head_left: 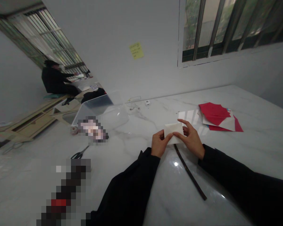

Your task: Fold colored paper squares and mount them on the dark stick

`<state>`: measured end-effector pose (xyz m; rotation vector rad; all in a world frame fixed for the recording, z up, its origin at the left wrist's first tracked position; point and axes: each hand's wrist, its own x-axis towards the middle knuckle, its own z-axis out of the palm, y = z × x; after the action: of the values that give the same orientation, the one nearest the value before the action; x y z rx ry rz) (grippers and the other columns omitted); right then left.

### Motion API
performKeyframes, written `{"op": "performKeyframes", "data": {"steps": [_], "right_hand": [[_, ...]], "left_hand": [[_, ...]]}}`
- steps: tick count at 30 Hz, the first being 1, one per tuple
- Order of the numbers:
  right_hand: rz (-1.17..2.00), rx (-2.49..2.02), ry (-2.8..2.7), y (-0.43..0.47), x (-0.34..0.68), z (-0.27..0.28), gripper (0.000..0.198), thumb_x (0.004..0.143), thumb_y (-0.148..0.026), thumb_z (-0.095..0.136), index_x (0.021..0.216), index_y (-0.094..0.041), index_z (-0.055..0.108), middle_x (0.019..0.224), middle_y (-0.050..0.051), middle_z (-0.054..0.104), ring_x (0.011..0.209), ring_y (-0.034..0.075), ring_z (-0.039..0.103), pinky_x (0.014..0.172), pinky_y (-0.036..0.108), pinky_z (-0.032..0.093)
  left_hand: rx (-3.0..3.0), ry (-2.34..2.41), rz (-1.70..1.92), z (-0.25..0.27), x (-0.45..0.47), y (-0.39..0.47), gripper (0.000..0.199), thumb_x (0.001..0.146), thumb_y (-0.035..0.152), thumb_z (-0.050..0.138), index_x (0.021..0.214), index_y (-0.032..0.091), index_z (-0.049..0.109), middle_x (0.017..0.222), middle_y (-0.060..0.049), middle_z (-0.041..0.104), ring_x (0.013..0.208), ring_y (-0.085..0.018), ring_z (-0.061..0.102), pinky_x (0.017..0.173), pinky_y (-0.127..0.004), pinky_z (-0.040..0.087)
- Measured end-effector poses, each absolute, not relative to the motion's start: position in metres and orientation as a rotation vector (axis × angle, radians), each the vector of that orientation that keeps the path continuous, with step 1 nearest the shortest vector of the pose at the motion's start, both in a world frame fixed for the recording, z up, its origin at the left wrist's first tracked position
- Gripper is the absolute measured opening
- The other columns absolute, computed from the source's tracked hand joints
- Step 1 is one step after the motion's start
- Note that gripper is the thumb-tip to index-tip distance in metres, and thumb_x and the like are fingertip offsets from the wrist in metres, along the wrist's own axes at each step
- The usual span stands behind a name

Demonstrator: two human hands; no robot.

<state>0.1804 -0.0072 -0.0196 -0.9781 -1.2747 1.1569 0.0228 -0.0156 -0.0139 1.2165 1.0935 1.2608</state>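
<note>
Jointly, left hand [159,143] and right hand [192,138] hold paper [173,128] (white).

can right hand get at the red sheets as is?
Probably yes: the red sheets lie beyond the right hand, nothing visible standing between. But it holds the white paper, so it'd likely have to let go first.

Single head-height view, forward and down across tabletop [124,147]

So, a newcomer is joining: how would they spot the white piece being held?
On the marbled table, find the dark strip. By its far end, the left grip and right grip hold the white piece. Unlike the pale sheet among the red pieces, it isn't in a pile.
</note>
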Motion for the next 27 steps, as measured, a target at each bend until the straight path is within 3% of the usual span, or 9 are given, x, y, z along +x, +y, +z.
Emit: {"op": "performKeyframes", "data": {"steps": [2, 6, 8, 15, 18, 20, 24, 27], "right_hand": [[1.221, -0.967, -1.254, -0.005, 0.182, -0.019, 0.081, 0.072, -0.041, 0.078, 0.142, -0.022, 0.042, 0.100, 0.007, 0.074, 0.089, 0.024, 0.070, 0.077, 0.038, 0.058], [1.366, -0.961, -1.349, 0.000, 0.188, -0.018, 0.050, 0.072, -0.045, 0.078, 0.113, -0.017, 0.068, 0.102, 0.010, 0.075, 0.090, 0.026, 0.071, 0.079, 0.038, 0.057], [1.440, -0.947, -1.374, 0.003, 0.191, -0.019, 0.042, 0.072, -0.044, 0.078, 0.102, -0.016, 0.072, 0.101, 0.009, 0.076, 0.089, 0.026, 0.071, 0.081, 0.039, 0.057], [1.607, -0.908, -1.020, 0.031, 0.220, -0.026, 0.032, 0.073, -0.038, 0.079, 0.096, -0.017, 0.071, 0.101, 0.010, 0.075, 0.089, 0.024, 0.072, 0.080, 0.035, 0.059], [1.562, -0.902, -0.877, 0.045, 0.240, -0.028, 0.026, 0.078, -0.035, 0.076, 0.098, -0.021, 0.070, 0.107, 0.007, 0.074, 0.091, 0.020, 0.071, 0.077, 0.030, 0.060], [1.559, -0.898, -0.849, 0.050, 0.247, -0.030, 0.023, 0.079, -0.033, 0.076, 0.098, -0.022, 0.070, 0.108, 0.006, 0.074, 0.092, 0.020, 0.071, 0.076, 0.029, 0.061], [1.628, -0.874, -0.869, 0.049, 0.243, -0.034, 0.025, 0.077, -0.031, 0.078, 0.099, -0.020, 0.072, 0.106, 0.007, 0.075, 0.094, 0.021, 0.071, 0.080, 0.029, 0.060], [1.671, -0.854, -0.899, 0.046, 0.237, -0.035, 0.024, 0.075, -0.030, 0.080, 0.095, -0.019, 0.073, 0.104, 0.007, 0.076, 0.093, 0.020, 0.071, 0.081, 0.026, 0.059]], "left_hand": [[1.218, 1.083, 1.271, -0.014, 0.022, -0.015, 0.047, 0.071, 0.043, 0.078, 0.104, 0.011, 0.072, 0.099, -0.011, 0.075, 0.085, -0.023, 0.070, 0.075, -0.033, 0.054], [1.218, 1.095, 1.256, -0.013, 0.021, -0.015, 0.047, 0.070, 0.043, 0.079, 0.104, 0.010, 0.072, 0.099, -0.011, 0.075, 0.083, -0.023, 0.070, 0.074, -0.032, 0.055], [1.216, 1.095, 1.237, -0.012, 0.021, -0.015, 0.049, 0.070, 0.045, 0.079, 0.103, 0.010, 0.071, 0.096, -0.011, 0.075, 0.080, -0.022, 0.070, 0.071, -0.030, 0.055], [1.238, 1.204, 1.282, -0.013, 0.007, -0.003, 0.055, 0.082, 0.060, 0.059, 0.111, 0.013, 0.066, 0.084, -0.009, 0.072, 0.064, -0.016, 0.065, 0.062, -0.028, 0.052], [1.479, 1.437, 1.222, -0.018, 0.003, 0.000, 0.048, 0.081, 0.055, 0.064, 0.112, 0.018, 0.067, 0.082, -0.005, 0.070, 0.061, -0.013, 0.060, 0.063, -0.027, 0.048], [1.723, 1.587, 1.135, -0.021, 0.007, -0.001, 0.050, 0.079, 0.052, 0.067, 0.119, 0.022, 0.065, 0.083, -0.003, 0.068, 0.065, -0.015, 0.059, 0.070, -0.029, 0.047], [2.119, 1.738, 0.927, -0.024, 0.022, -0.001, 0.070, 0.075, 0.047, 0.072, 0.136, 0.019, 0.053, 0.097, -0.008, 0.065, 0.091, -0.024, 0.060, 0.088, -0.036, 0.044], [2.141, 1.742, 0.848, -0.024, 0.023, 0.002, 0.064, 0.078, 0.031, 0.069, 0.138, 0.020, 0.052, 0.101, -0.007, 0.066, 0.094, -0.023, 0.061, 0.091, -0.036, 0.044]]}}
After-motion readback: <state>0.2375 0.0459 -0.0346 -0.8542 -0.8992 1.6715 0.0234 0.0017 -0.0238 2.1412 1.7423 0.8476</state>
